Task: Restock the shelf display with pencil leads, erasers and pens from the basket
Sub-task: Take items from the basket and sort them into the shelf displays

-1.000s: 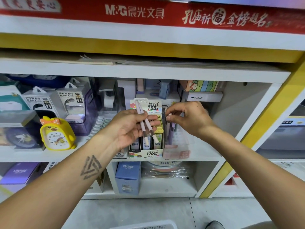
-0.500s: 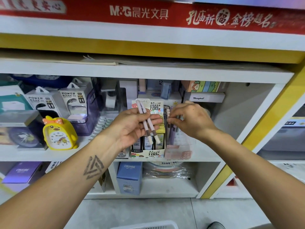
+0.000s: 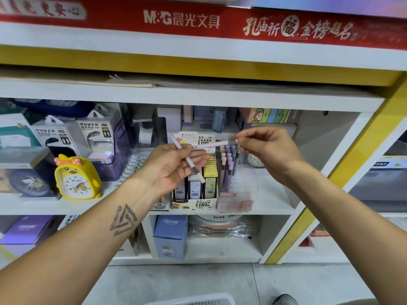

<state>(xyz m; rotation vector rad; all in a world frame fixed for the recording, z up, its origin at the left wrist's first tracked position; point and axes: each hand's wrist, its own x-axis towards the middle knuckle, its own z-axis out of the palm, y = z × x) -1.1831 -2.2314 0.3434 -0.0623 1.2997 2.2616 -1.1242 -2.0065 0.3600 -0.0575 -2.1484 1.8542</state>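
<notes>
Your right hand [image 3: 267, 150] has pulled one pen [image 3: 217, 143] away from your left hand [image 3: 174, 166], whose fingers grip another pen [image 3: 189, 160], mid-frame above the pen holder [image 3: 236, 172], ready to drop in.

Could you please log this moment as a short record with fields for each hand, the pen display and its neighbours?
left hand: grips one pale pen, held slanting
right hand: pinches the end of a second pen, held roughly level above the display
pen display: clear stand on the middle shelf, several pens upright in it
lead box: directly left of the pen display, packs standing in rows
clock: yellow, duck-shaped, further left on the same shelf
basket: white rim at bottom edge, contents hidden
</notes>
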